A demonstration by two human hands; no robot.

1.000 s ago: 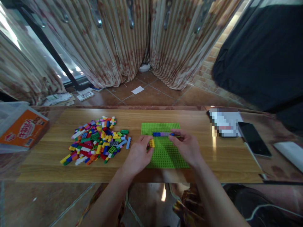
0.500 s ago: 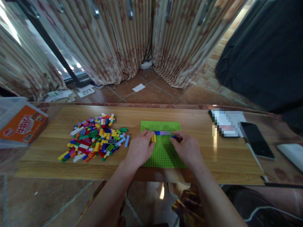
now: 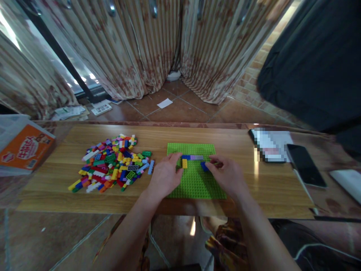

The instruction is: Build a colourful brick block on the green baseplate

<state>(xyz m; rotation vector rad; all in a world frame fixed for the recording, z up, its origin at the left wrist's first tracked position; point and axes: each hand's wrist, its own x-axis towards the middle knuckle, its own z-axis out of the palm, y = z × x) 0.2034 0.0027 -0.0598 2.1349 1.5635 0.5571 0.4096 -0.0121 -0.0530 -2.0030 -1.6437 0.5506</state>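
Note:
A green studded baseplate (image 3: 194, 184) lies on the wooden table. Near its far edge runs a row of bricks, with a blue brick (image 3: 186, 157) at the left and a lavender brick (image 3: 196, 157) to its right. A yellow brick (image 3: 184, 163) sits just below the row's left end. My left hand (image 3: 166, 175) is beside that yellow brick, thumb and fingers apart, nothing visible in its grip. Over the plate's right part, my right hand (image 3: 227, 173) pinches a dark blue brick (image 3: 204, 166) between thumb and fingers.
A heap of loose coloured bricks (image 3: 113, 165) spreads over the left of the table (image 3: 62, 165). Beyond it is a plastic box with an orange label (image 3: 28, 148). At the right lie a black phone (image 3: 306, 165) and a partly blurred device (image 3: 270, 146).
My left thumb and fingers have parted from the yellow brick, which now shows fully. The blue brick in my right hand has come slightly nearer and left, showing more clearly.

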